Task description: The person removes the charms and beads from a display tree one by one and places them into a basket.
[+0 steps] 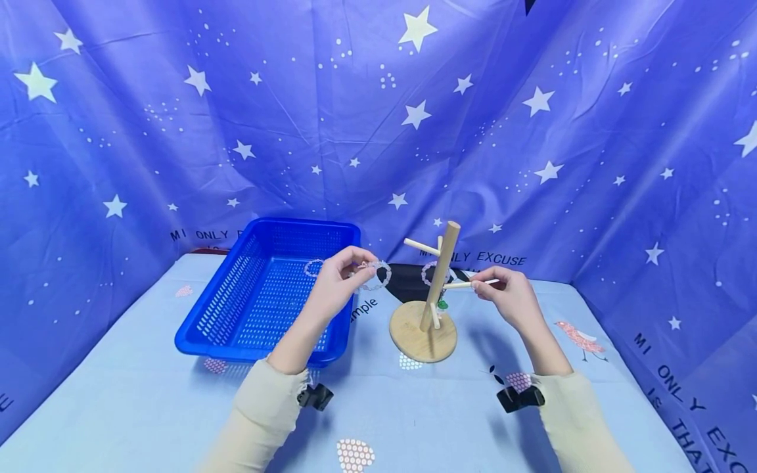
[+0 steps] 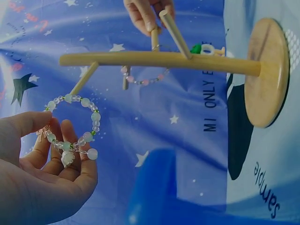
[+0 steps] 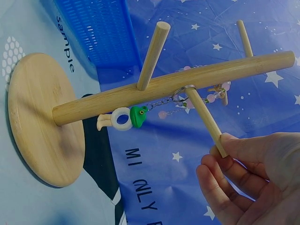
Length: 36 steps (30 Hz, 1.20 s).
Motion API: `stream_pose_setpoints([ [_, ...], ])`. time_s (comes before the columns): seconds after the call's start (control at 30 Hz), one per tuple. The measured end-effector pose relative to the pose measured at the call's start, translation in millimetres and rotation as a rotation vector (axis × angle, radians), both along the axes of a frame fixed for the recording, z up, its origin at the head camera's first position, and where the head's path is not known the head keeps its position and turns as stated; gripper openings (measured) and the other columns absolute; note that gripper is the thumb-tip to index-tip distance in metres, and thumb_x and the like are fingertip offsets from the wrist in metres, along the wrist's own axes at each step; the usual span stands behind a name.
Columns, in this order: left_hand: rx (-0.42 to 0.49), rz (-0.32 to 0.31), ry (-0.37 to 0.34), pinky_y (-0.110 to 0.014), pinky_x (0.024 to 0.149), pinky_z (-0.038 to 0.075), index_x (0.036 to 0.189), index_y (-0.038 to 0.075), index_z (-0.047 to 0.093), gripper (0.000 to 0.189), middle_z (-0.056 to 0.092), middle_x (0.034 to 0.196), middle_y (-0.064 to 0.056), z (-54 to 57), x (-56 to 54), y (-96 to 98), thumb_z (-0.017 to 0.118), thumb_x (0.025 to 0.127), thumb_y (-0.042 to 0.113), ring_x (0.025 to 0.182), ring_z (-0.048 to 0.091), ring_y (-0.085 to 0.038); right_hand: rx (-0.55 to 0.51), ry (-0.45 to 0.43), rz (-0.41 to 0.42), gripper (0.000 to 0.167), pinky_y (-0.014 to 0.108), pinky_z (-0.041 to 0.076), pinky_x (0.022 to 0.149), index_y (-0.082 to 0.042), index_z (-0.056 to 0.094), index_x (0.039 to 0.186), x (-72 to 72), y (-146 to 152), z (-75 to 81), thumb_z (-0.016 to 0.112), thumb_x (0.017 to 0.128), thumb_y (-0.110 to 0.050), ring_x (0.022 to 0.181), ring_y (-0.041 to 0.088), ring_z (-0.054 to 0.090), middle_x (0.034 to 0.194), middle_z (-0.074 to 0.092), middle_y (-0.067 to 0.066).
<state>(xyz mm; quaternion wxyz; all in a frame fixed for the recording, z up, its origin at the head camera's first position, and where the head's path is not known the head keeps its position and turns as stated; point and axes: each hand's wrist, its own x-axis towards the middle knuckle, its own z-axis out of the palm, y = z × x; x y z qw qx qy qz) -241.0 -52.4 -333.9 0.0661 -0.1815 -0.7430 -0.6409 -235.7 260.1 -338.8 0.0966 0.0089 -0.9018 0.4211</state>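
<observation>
My left hand (image 1: 340, 279) pinches a beaded bracelet (image 2: 96, 117) of pale green and clear beads, with a white flower charm (image 2: 68, 158) dangling. In the left wrist view, the ring overlaps the tip of an upper peg (image 2: 84, 78) on the wooden stand (image 1: 438, 282). On the stand's right side, my right hand (image 1: 508, 295) holds the end of a lower peg (image 3: 208, 119) between thumb and fingers. From that peg hangs a keychain with a green frog-headed figure (image 3: 138, 116). A pink beaded bracelet (image 2: 161, 77) hangs on another peg behind the post.
Left of the stand sits a blue plastic basket (image 1: 189, 332) with perforated sides. Another beaded bracelet (image 1: 308, 268) shows in it, partly behind my left hand. A light blue printed cloth (image 1: 414, 407) covers the table; a starry purple-blue curtain (image 1: 355, 118) surrounds its back and sides.
</observation>
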Motion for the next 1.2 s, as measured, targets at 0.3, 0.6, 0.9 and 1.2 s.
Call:
stream_pose_setpoints([
  [0.3, 0.015, 0.014, 0.01, -0.024, 0.067, 0.048, 0.113, 0.005, 0.066, 0.019, 0.065, 0.102, -0.007, 14.0, -8.7, -10.3, 0.063, 0.097, 0.015, 0.082, 0.057, -0.016, 0.003, -0.004, -0.005, 0.018, 0.018, 0.054, 0.072, 0.001, 0.071, 0.107, -1.0, 0.9, -0.1, 0.065, 0.096, -0.012, 0.078, 0.007, 0.067, 0.107, 0.072, 0.022],
  [0.6, 0.044, 0.039, 0.002, -0.021, 0.079, 0.052, 0.114, 0.002, 0.065, 0.022, 0.063, 0.097, 0.004, 23.7, -20.8, -21.3, 0.063, 0.097, 0.015, 0.085, 0.06, -0.015, 0.013, 0.005, 0.0, 0.018, 0.017, 0.053, 0.07, 0.001, 0.071, 0.107, -2.3, 1.4, -1.4, 0.065, 0.096, -0.012, 0.077, 0.006, 0.065, 0.103, 0.073, 0.021],
  [0.9, 0.075, 0.067, 0.013, -0.018, 0.08, 0.054, 0.114, -0.004, 0.063, 0.023, 0.063, 0.087, 0.011, 28.1, -40.8, -32.8, 0.062, 0.095, 0.009, 0.077, 0.061, -0.002, 0.005, 0.015, 0.002, 0.017, 0.016, 0.053, 0.069, 0.002, 0.071, 0.105, -1.7, 1.7, -2.2, 0.066, 0.095, -0.011, 0.073, 0.001, 0.065, 0.1, 0.074, 0.021],
  [1.2, 0.07, 0.124, -0.01, -0.019, 0.077, 0.055, 0.116, -0.004, 0.063, 0.024, 0.061, 0.079, 0.014, 23.8, -66.5, -41.7, 0.061, 0.096, 0.009, 0.078, 0.063, -0.003, 0.007, 0.015, 0.0, 0.016, 0.017, 0.053, 0.07, 0.002, 0.071, 0.105, -1.8, 2.9, -2.4, 0.066, 0.094, -0.009, 0.074, 0.003, 0.065, 0.1, 0.074, 0.021],
])
